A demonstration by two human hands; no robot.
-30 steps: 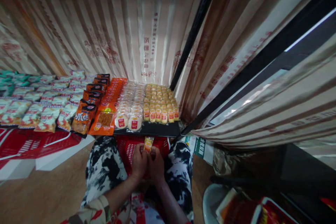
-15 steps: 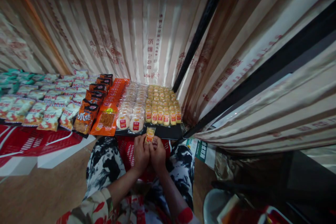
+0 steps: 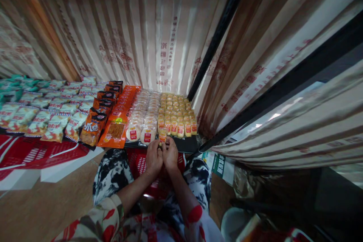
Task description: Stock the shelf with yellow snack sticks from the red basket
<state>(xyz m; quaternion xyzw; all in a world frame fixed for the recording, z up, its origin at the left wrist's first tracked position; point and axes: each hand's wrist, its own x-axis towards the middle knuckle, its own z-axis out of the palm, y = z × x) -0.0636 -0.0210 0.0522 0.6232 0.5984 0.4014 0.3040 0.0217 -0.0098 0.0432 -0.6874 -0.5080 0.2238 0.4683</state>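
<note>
A small yellow wrapped snack packet [image 3: 162, 135] stands at the front left of the rows of like yellow snack packets [image 3: 177, 113]. Its lower edge is between the fingertips of my left hand [image 3: 154, 157] and my right hand [image 3: 170, 155]. Both hands are closed and side by side, thumbs close together, at the near edge of a black board [image 3: 187, 145]. Just left of the packet lie round white rice crackers in clear wrappers [image 3: 148, 135]. How far the fingers wrap the packet is partly hidden.
Leftward are an orange snack bag [image 3: 116, 130], black-and-orange bags [image 3: 92, 126] and many white snack bags [image 3: 56, 126]. A pleated curtain [image 3: 136, 38] hangs behind, with a black metal post [image 3: 217, 38] on the right. A pale basin [image 3: 234, 221] stands at lower right.
Both hands have moved slightly forward with the yellow packet, from over the bare board to the front of the yellow rows. The view has shifted a little.
</note>
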